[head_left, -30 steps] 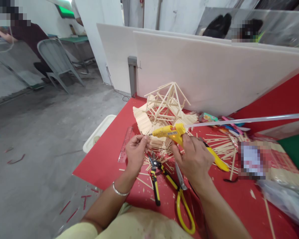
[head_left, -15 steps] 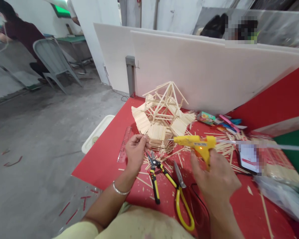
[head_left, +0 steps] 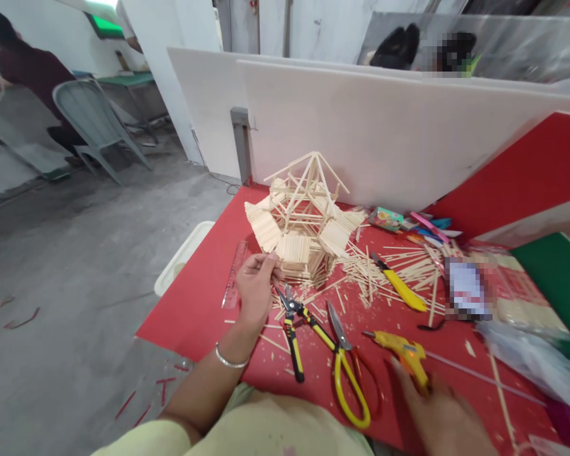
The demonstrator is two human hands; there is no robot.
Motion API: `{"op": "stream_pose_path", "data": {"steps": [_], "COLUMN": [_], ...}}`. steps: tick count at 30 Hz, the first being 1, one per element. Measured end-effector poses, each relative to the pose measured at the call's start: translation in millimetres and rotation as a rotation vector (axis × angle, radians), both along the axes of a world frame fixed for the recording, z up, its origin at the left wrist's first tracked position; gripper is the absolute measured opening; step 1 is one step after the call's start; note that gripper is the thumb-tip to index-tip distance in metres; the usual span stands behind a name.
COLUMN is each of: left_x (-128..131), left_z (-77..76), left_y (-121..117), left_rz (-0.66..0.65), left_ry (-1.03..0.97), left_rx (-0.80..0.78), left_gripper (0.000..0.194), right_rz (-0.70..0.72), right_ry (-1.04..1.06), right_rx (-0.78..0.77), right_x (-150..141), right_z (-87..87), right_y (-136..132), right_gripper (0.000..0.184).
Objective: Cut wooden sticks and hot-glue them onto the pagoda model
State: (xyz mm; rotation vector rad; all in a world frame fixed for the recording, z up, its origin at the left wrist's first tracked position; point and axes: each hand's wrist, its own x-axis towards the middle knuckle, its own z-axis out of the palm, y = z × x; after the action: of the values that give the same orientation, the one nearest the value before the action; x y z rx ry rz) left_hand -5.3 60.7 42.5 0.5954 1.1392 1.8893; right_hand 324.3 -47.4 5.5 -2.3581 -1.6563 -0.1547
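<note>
My left hand (head_left: pixel 256 286) pinches a thin wooden stick near the base of a stick-built model house (head_left: pixel 306 215) on the red table (head_left: pixel 194 310). Its fingers are closed on the stick. My right hand (head_left: pixel 441 415) is low at the front right, fingers around the handle of a yellow glue gun (head_left: pixel 401 348) that rests on the table with a clear glue stick trailing to the right. The hand is blurred by motion. Yellow-handled pliers (head_left: pixel 292 332) and yellow-handled scissors (head_left: pixel 344 364) lie between the two hands.
Loose sticks (head_left: pixel 399 269), a yellow utility knife (head_left: pixel 399 286), a clear ruler (head_left: pixel 232 275) and small packets lie about. A white board (head_left: pixel 384 133) stands behind the table. A white tray (head_left: pixel 183 256) hangs off the left edge. A grey chair (head_left: pixel 92 123) and a person stand far left.
My right hand has swung the glue gun away from the stick in my left hand, rightward and down to the table front. My left hand has stayed nearly still.
</note>
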Motion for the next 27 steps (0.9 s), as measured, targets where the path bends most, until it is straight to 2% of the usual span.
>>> {"op": "stream_pose_path", "data": {"steps": [2,4,6,9,11,14,17,21,27], "left_x": [0.1,0.2,0.3,0.9,1.6,2.5,2.4,0.1,-2.9], "left_z": [-0.4,-1.2,-2.1,-2.9,-3.1,-3.5,-4.0,-5.4,-7.2], "left_y": [-0.4,-0.6,-0.3,0.7,1.3,1.4,0.4,-1.3,-3.5], "left_rz": [-0.005,-0.006,0.000,0.012,0.018,0.035,0.045,0.047,0.028], "left_ry": [0.002,0.003,0.010,0.008,-0.007,-0.043,-0.079,-0.100,-0.077], "left_rx": [0.004,0.006,-0.002,-0.013,-0.012,-0.006,-0.004,-0.025,-0.030], "left_gripper": [0.026,0.026,0.026,0.027,0.027,0.026,0.022,0.020,0.016], "right_rz": [0.102,0.276,0.509,0.831,0.952,1.016,1.037,1.022,1.018], "right_ry": [-0.065,-0.068,-0.009,0.127,0.179,0.197,0.222,0.232,0.164], "right_rx": [0.114,0.301,0.452,0.517,0.473,0.392,0.313,0.267,0.278], "right_x": [-15.1,-39.5,-71.9,-126.5,-159.6,-195.6,-214.7,-222.4,-221.5], "right_z": [15.5,37.3,61.3,89.8,97.9,93.5,80.9,70.3,67.2], "right_y": [7.8,20.2,34.8,55.8,68.3,86.0,100.5,109.6,112.6], "right_gripper": [0.049,0.042,0.033,0.027,0.030,0.032,0.036,0.037,0.039]}}
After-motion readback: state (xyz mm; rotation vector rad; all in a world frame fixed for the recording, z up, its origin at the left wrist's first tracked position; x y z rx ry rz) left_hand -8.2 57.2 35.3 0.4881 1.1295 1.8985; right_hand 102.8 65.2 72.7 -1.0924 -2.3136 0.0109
